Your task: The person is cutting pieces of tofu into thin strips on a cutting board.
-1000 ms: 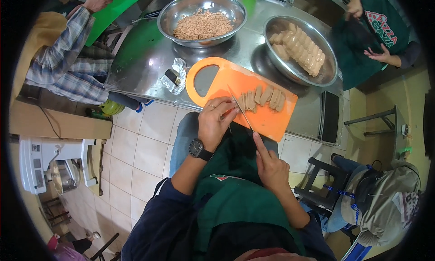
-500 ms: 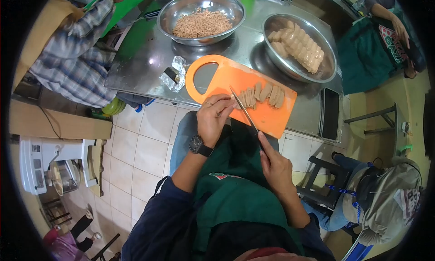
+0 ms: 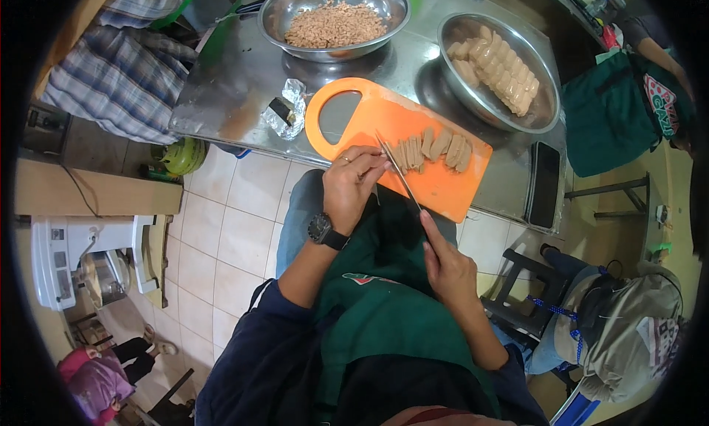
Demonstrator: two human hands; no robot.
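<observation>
My right hand (image 3: 450,273) grips a knife (image 3: 400,173) by its handle, and the slim blade reaches up and left over an orange cutting board (image 3: 369,119). Left of the blade, my left hand (image 3: 350,189) has its fingers pinched together at the board's near edge. What those fingertips hold is mostly hidden; a small pale bit shows beside the blade. To the right of the knife, thin strips of a light-brown, firm-looking food (image 3: 410,152) stand side by side. Thicker slices (image 3: 458,152) of it lie farther right on the board.
Behind the board are a steel bowl (image 3: 269,31) of brown crumbled bits and another steel bowl (image 3: 550,116) of pale-brown ridged logs. Crumpled foil (image 3: 295,93) with a dark block lies left on the steel table (image 3: 221,101). A black phone (image 3: 544,186) lies right. Other people stand nearby.
The view has shifted slightly, so the board and bowls sit a little farther right. The knife and both hands keep nearly the same pose at the strips. The person at left has lowered a hand from view.
</observation>
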